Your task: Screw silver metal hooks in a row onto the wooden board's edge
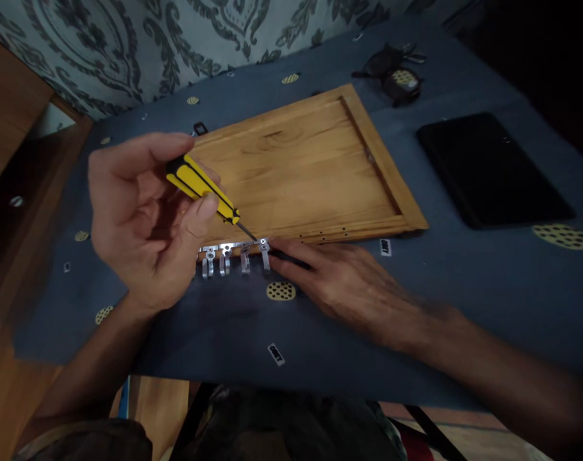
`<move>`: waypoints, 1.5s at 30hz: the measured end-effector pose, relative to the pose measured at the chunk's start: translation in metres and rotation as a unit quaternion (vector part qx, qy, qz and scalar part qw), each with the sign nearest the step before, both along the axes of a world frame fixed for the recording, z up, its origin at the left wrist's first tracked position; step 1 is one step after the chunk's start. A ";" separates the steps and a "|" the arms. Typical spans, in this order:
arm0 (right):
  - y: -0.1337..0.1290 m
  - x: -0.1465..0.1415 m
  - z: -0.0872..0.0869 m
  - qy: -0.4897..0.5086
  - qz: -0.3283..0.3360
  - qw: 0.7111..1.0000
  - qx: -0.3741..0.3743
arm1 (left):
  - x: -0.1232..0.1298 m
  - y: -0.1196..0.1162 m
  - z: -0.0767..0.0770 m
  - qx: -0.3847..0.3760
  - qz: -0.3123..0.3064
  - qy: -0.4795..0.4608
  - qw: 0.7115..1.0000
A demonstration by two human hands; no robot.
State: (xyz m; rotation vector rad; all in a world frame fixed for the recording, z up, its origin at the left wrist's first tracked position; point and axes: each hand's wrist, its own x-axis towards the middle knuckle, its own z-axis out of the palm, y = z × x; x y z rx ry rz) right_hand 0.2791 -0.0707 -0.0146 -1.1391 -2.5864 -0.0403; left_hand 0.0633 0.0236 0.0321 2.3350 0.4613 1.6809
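Observation:
My left hand (152, 218) is closed around the yellow and black handle of a screwdriver (202, 189). The screwdriver's shaft slants down to the right, its tip close to a screw on a metal hook rail (227, 248). Several silver hooks hang from this rail along the near edge of a wooden board (296, 166) with a raised frame. My right hand (334, 275) rests at the rail's right end, fingers together by the last hook; a dark piece shows between them, too hidden to name. Small holes dot the board's edge further right.
On the blue patterned cloth (243, 333), a black tablet (493, 169) lies at the right. Dark sunglasses (392, 73) are at the back right. A small black piece (200, 129) sits behind the board. Patterned fabric (176, 45) rises behind the table, with wooden furniture (13, 96) at the left.

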 end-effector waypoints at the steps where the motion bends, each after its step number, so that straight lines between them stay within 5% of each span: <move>1: 0.000 0.000 -0.002 0.003 -0.002 1.000 0.003 | -0.001 0.000 0.000 0.004 0.003 0.009 1.000; 8: 0.002 -0.001 -0.011 0.036 0.001 0.999 0.029 | 0.000 -0.013 0.001 -0.075 0.008 0.039 0.996; 27: 0.003 -0.001 -0.008 0.033 0.001 0.999 0.022 | -0.001 -0.010 0.001 -0.058 0.058 0.045 0.996; 39: 0.002 -0.002 -0.008 0.040 -0.005 0.999 0.028 | -0.008 -0.012 0.010 -0.063 -0.026 0.148 0.987; 45: 0.002 -0.001 -0.009 0.046 -0.003 0.999 0.028 | -0.007 -0.008 0.008 -0.102 -0.046 0.081 0.990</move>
